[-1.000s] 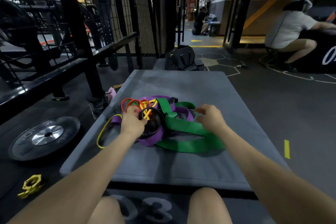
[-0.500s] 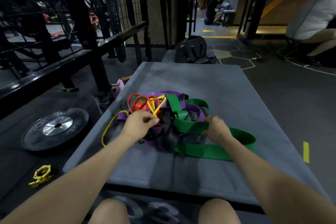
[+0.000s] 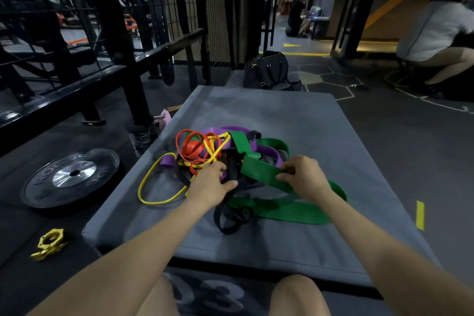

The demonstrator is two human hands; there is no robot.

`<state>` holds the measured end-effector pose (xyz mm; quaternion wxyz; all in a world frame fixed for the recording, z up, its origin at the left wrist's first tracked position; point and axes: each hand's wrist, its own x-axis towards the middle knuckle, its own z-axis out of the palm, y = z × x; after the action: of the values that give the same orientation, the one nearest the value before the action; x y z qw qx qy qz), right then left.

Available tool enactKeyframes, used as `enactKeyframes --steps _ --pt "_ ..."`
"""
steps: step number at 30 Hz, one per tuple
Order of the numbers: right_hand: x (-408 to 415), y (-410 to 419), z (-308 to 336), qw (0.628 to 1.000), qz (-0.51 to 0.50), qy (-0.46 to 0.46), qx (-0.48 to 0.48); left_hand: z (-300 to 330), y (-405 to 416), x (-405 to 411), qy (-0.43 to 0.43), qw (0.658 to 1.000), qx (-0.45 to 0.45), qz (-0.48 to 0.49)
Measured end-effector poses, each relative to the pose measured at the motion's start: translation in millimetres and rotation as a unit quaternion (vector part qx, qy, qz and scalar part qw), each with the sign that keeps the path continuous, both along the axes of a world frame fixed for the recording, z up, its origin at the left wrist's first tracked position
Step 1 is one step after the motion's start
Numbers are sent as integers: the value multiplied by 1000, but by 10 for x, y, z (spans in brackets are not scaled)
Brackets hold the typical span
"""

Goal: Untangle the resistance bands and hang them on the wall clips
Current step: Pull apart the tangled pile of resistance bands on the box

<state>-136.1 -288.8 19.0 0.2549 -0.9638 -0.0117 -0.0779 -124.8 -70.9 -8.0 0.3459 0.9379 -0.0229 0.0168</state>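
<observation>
Right hand [image 3: 304, 179] has lifted green band [image 3: 259, 169].

Bare, sleeveless forearms, bare left hand [image 3: 208, 185], right hand [image 3: 305, 179], bare knees.

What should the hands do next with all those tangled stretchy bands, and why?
Probably draw the green band slowly toward the right with the right hand, which pinches it, while the left hand holds the pile down. That wide band crosses over the purple band and black band, so freeing it should loosen the knot.
</observation>
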Motion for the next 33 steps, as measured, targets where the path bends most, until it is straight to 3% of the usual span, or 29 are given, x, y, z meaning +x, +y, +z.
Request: enactKeyframes --steps 7,10,15,19,22,24,26,28,30,33 --pt "-153 -224 134 994 -83 -64 26 -35 -341 -107 39 993 107 41" --pt "-128 -289 161 988 -121 -74 66 -42 -342 -84 16 995 88 45" --pt "-5 -209 256 953 -148 -51 260 118 -261 3 -29 996 48 70" --pt "32 -28 265 957 -113 -35 263 109 -238 62 24 999 15 19" --pt "-44 98 155 977 -61 11 204 51 -274 7 118 984 -127 -26" --pt "-97 173 20 987 -37 38 153 81 -292 -55 196 936 -293 -1" --pt "-117 221 -83 993 -3 52 104 90 -259 -63 259 901 -348 19" --pt "-112 244 -111 993 48 70 81 50 -211 -9 244 934 -262 10" --pt "-87 254 -82 986 73 107 101 26 -193 56 166 982 -85 10" --pt "49 194 -108 982 46 138 124 57 -205 117 93 995 41 22"
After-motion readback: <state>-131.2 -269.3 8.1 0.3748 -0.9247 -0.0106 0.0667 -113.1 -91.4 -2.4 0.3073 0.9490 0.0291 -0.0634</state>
